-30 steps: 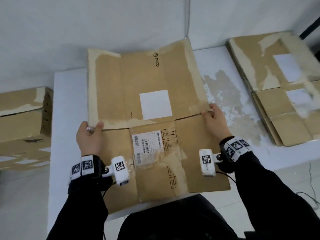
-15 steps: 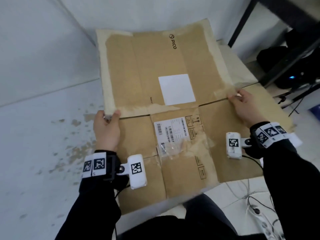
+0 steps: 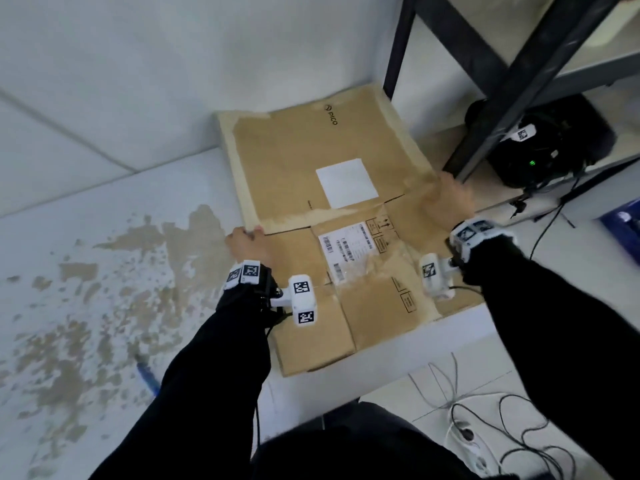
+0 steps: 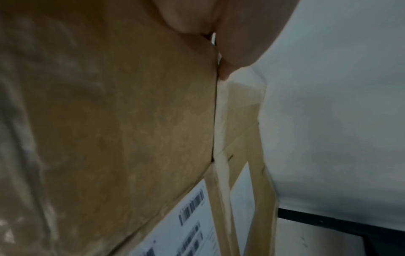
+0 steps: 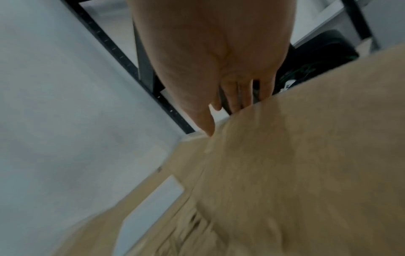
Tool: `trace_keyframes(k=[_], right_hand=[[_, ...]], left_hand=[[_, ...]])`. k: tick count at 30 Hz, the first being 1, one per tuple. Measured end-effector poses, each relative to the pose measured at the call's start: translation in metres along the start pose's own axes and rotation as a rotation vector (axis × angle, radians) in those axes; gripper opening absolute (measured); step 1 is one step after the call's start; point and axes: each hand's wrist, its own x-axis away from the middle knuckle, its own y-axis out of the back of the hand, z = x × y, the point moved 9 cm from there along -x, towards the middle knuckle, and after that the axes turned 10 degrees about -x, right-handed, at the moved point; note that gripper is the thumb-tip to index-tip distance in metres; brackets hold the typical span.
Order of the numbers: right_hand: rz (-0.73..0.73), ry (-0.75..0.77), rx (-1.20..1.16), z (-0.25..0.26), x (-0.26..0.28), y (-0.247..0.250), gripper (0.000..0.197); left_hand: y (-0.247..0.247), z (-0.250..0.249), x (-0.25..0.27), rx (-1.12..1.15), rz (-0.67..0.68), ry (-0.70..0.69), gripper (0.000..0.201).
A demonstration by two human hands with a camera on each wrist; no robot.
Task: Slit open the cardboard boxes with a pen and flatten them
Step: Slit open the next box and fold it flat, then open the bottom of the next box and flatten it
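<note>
A flattened cardboard box [image 3: 294, 161] with a white label and a shipping sticker lies spread at the right end of the white table [image 3: 104, 202]. My left hand [image 3: 247, 242] grips its left edge at the middle crease. In the left wrist view the thumb [image 4: 186, 17] lies on the cardboard [image 4: 109, 121] and the fingers [image 4: 241, 43] curl under its edge. My right hand [image 3: 446, 199] grips the right edge. In the right wrist view its thumb [image 5: 206, 121] is on top of the cardboard [image 5: 306, 155], fingers beneath. A blue pen [image 3: 147, 377] lies on the table near my left elbow.
A black metal shelf frame [image 3: 502, 81] stands just beyond my right hand, with a black device [image 3: 533, 157] showing a green light under it. Cables and a white power strip [image 3: 464, 434] lie on the floor below the table's front edge. The tabletop is worn in brown patches.
Both hands have carried the flat cardboard rightward along the table to its right end, beside the shelf frame. The grips have not changed. The pen has come into view.
</note>
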Motion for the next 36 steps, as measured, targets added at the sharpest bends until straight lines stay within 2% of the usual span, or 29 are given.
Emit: trace_keyframes(k=[2,4,6,8,11,13,15,19,21,23,25,27,29,30,31,33,34,35,36], right_hand=[[0.094,0.020,0.139,0.004,0.019,-0.024,0.079],[0.245,0.042,0.178,0.009,0.043,-0.056,0.101],[0.437,0.059,0.186,0.005,0.062,-0.093,0.115],[0.537,0.056,0.226,-0.003,0.067,-0.112,0.124],[0.556,0.036,0.286,-0.005,0.060,-0.116,0.127],[0.545,0.033,0.290,-0.002,0.061,-0.115,0.127],[0.512,0.025,0.281,-0.005,0.056,-0.112,0.125],[0.473,0.026,0.262,0.006,0.058,-0.108,0.115],[0.401,0.125,0.222,0.029,0.070,-0.109,0.086],[0.289,0.370,0.139,0.063,0.103,-0.113,0.054],[0.326,0.678,-0.065,0.105,0.168,-0.125,0.036],[0.544,0.861,-0.307,0.137,0.252,-0.144,0.023],[0.933,0.847,-0.440,0.152,0.340,-0.183,0.017],[1.160,0.812,-0.401,0.152,0.384,-0.209,0.016],[1.376,0.787,-0.268,0.145,0.426,-0.239,0.017],[1.715,0.811,0.177,0.119,0.502,-0.295,0.021],[1.816,0.831,0.389,0.107,0.532,-0.319,0.024],[1.851,0.849,0.540,0.101,0.556,-0.342,0.026],[1.824,0.864,0.618,0.102,0.575,-0.367,0.028]], left_hand=[[-0.010,0.007,-0.005,0.007,-0.005,0.012,0.035],[-0.015,0.013,-0.004,0.044,-0.015,-0.005,0.036],[-0.021,0.017,0.000,0.070,-0.021,-0.016,0.044],[-0.028,0.013,0.007,-0.078,-0.009,-0.066,0.051],[-0.037,0.005,0.013,-0.337,0.020,-0.198,0.057],[-0.038,0.005,0.016,-0.357,0.097,-0.215,0.060],[-0.037,0.005,0.024,-0.273,0.204,-0.225,0.061],[0.000,0.045,0.074,0.059,0.269,-0.141,0.056],[0.022,0.093,0.118,0.225,0.271,-0.049,0.047],[0.050,0.154,0.170,0.327,0.230,0.072,0.030],[0.066,0.226,0.220,0.399,0.222,0.253,0.022],[0.072,0.304,0.266,0.409,0.226,0.460,0.022],[0.079,0.387,0.306,0.429,0.156,0.663,0.020],[0.082,0.427,0.325,0.455,0.103,0.772,0.017],[0.084,0.463,0.346,0.480,0.061,0.894,0.014],[0.085,0.531,0.398,0.548,0.000,1.135,0.015],[0.083,0.558,0.423,0.583,-0.013,1.235,0.020],[0.081,0.581,0.447,0.632,-0.015,1.317,0.022],[0.080,0.598,0.466,0.687,-0.012,1.372,0.023]])
